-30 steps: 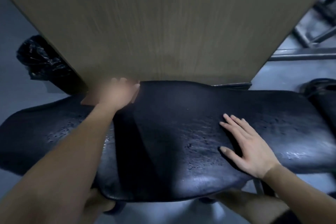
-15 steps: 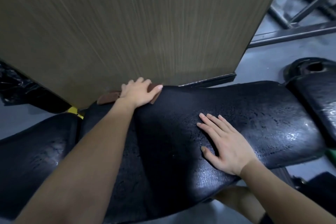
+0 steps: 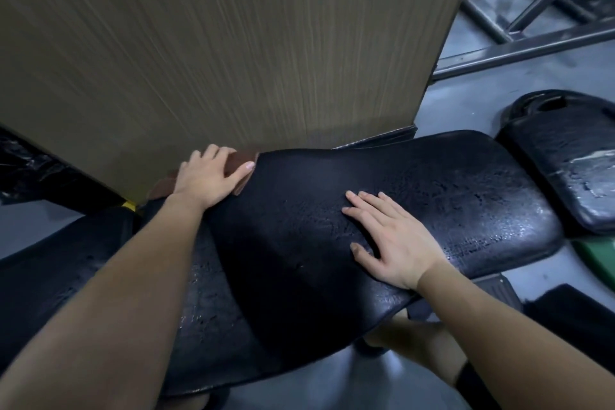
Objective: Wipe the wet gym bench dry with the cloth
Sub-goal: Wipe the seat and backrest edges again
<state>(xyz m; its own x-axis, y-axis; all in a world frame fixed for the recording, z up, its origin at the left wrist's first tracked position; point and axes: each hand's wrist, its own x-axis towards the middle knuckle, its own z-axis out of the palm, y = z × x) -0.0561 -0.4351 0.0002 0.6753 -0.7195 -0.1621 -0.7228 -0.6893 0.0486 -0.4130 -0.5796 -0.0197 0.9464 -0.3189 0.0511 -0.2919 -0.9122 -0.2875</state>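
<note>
A black padded gym bench (image 3: 449,196) runs left to right across the view, its cracked surface glistening with wet patches toward the right end. My left hand (image 3: 208,178) presses flat on a brown cloth (image 3: 241,161) at the bench's far edge, close to the panel behind it. Most of the cloth is hidden under the palm. My right hand (image 3: 389,238) rests flat on the middle of the pad with fingers spread, holding nothing.
A tall tan wood-grain panel (image 3: 233,43) stands right behind the bench. A second black pad (image 3: 565,163) lies to the right. Grey metal frame bars (image 3: 519,46) cross the floor at the back right. A black bag (image 3: 30,170) sits at the left. My knee (image 3: 412,339) shows below the bench.
My left hand with the cloth has slid a little right along the far edge. The view has shifted so the bench's right end and second pad show more. My right hand stays flat.
</note>
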